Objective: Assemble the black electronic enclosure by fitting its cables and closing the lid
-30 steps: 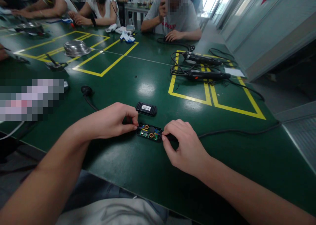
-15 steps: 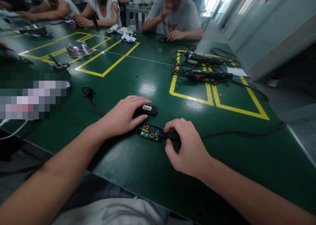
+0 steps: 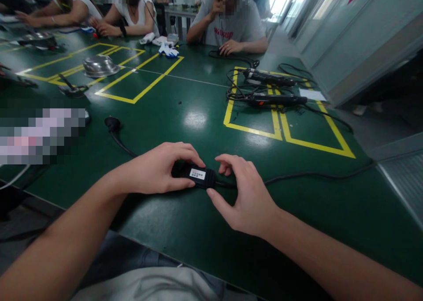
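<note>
A black plastic cover with a white printed label lies over the small housing, so the circuit board inside is hidden. My left hand grips the cover's left part between thumb and fingers. At its right end, my right hand is open, thumb and fingers apart around the cable exit, the thumb close to the cover's near corner. A black cable runs from the housing to the right. Another length of cable leads left from behind my left hand to a black plug.
Two black corded electric screwdrivers lie among yellow tape lines at the right, beside a white paper. A metal bowl stands at the left. Gloves lie farther back. Several people sit across the green table.
My left hand has brought the labelled cover toward me and down onto the housing, covering the circuit board. My right hand has opened wider near the cable end.
</note>
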The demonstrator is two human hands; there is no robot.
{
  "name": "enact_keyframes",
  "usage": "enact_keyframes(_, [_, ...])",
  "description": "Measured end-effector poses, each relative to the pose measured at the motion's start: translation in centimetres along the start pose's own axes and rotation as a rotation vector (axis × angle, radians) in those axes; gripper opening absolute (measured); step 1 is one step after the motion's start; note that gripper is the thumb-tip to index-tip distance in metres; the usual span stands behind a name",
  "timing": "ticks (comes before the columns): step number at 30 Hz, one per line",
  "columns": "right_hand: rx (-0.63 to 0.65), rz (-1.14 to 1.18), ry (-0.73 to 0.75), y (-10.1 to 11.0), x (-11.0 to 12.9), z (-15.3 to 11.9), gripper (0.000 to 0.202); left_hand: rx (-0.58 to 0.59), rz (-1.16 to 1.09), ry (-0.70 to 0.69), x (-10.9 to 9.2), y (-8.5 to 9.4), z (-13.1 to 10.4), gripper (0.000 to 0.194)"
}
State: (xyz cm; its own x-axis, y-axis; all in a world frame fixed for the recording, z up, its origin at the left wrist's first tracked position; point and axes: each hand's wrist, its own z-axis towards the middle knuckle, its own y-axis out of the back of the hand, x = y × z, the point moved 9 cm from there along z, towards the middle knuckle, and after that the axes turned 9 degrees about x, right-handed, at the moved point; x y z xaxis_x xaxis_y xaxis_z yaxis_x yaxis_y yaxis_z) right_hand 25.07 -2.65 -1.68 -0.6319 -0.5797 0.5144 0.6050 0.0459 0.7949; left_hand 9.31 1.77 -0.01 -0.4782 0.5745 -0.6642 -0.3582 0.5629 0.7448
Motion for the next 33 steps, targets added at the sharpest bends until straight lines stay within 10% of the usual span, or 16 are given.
enact_keyframes(8, [0.051, -0.046, 0.020, -0.8, -0.3, 0.3, 0.018, 0.031, 0.033, 0.037, 0.3, -0.5, 0.3, 0.022])
enact_keyframes(33, [0.048, -0.043, -0.013, -1.0, -0.3, 0.1, 0.038, 0.016, -0.051, 0.042, 0.5, -0.3, 0.3, 0.025])
